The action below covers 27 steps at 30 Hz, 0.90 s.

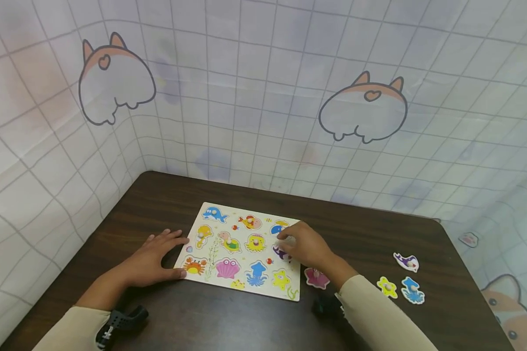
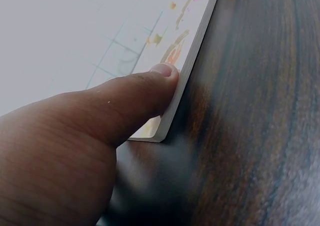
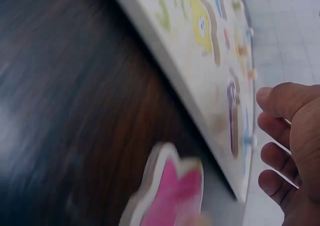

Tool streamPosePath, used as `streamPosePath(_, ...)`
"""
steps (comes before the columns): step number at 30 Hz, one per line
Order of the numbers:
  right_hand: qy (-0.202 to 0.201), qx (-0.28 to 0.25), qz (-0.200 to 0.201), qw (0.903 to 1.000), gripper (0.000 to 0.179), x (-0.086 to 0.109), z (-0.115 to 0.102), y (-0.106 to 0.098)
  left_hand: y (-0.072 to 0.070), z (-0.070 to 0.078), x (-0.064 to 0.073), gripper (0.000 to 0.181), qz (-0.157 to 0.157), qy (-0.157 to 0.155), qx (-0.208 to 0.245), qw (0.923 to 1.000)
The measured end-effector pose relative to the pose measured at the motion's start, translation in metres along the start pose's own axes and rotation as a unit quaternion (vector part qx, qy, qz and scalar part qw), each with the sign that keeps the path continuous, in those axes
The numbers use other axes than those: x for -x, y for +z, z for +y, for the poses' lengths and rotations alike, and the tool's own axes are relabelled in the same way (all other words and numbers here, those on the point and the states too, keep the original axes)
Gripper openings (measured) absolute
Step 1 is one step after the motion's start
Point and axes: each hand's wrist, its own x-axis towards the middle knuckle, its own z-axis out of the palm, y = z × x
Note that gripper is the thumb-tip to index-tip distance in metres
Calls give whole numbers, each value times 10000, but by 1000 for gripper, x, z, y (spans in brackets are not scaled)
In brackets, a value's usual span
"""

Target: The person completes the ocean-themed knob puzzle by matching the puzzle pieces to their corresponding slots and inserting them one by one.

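- Cream board (image 1: 244,256) looks stiff; my left grip (image 1: 149,261), unclenched, touches its left edge.
- Pink piece (image 1: 321,280) seems light; I'd pinch its knob (image 3: 199,220); my right grip (image 1: 308,246) is empty.

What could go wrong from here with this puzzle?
The right hand, if drawn back low, might knock the flat pink piece beside the cream rectangular board.
The beige right sleeve could sweep the yellow star-shaped piece near it.
The left hand, thumb on the board's edge, may shift the board if pressed.
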Motion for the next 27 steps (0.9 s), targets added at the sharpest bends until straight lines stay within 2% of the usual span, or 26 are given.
streamPosePath(4, 106, -84, 32, 9999, 18, 7, 10, -6, 0, -1, 0, 87, -9, -22, -24, 10000)
streamPosePath(13, -162, -20, 226, 9996, 23, 22, 33, -20, -2, 3, 1, 87, -9, -63, -11, 10000)
streamPosePath(20, 69, -82, 241, 9997, 27, 35, 50, -34, -3, 5, 1, 86, -36, -69, 17, 10000)
streamPosePath(27, 84, -17, 402, 9992, 28, 45, 66, -43, -4, 4, 2, 87, -52, -75, 32, 10000)
